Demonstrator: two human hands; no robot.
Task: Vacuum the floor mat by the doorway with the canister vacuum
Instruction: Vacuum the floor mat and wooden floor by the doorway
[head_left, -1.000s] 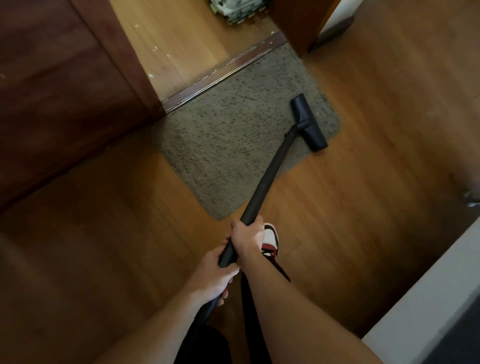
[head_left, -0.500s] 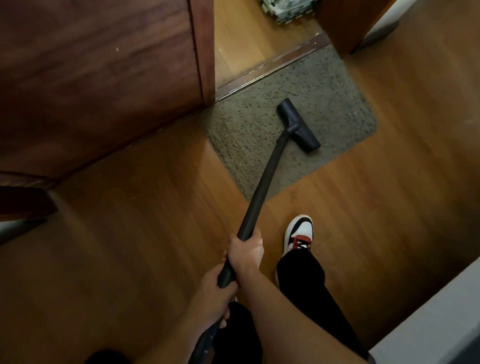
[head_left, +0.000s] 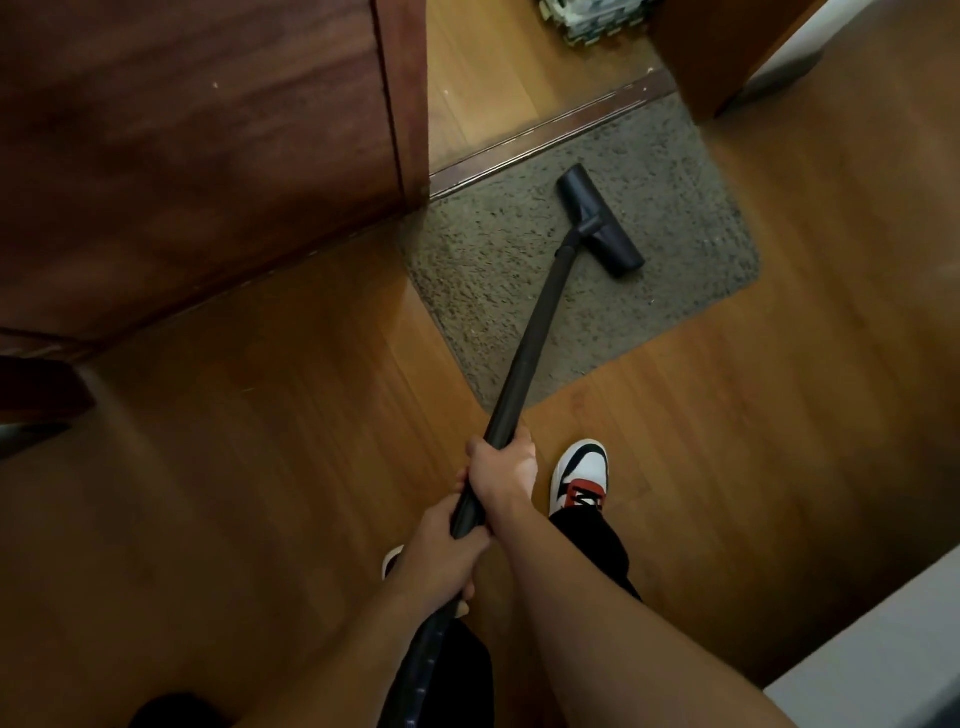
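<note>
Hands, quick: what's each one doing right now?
Left hand: gripping the vacuum wand, lower down, by the hose.
Right hand: gripping the vacuum wand, higher up.

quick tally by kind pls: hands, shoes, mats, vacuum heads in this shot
hands: 2 (left hand, right hand, both gripping the vacuum wand)
shoes: 2 (right shoe, left shoe barely showing)
floor mat: 1
vacuum head: 1
total: 6
</note>
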